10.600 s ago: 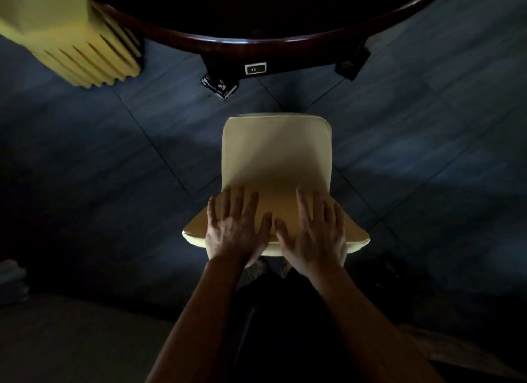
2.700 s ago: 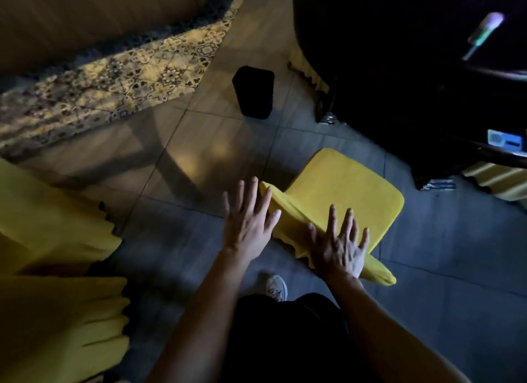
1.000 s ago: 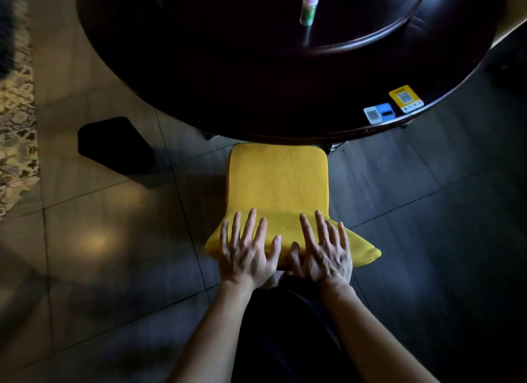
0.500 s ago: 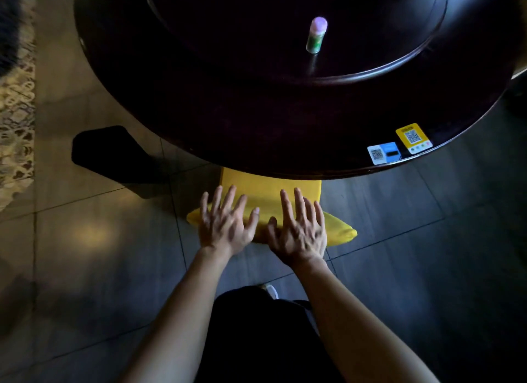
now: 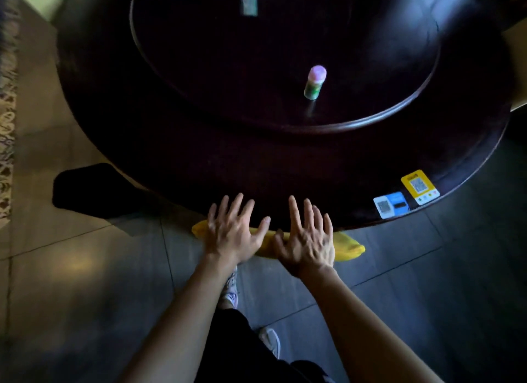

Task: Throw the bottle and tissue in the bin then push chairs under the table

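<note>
Your left hand (image 5: 232,233) and right hand (image 5: 309,240) press flat, fingers spread, on the yellow chair (image 5: 346,247) tucked beneath the dark round table (image 5: 199,154); grey floor tiles (image 5: 427,297) surround you.

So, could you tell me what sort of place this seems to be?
Probably a restaurant dining room: a large round dark table with a raised turntable, QR-code stickers at its edge, and a yellow-covered chair tucked beneath.

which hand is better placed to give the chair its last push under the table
Right hand, slightly: it lies flat nearer the middle of the chair. Left hand sits at its left end by the table.
</note>
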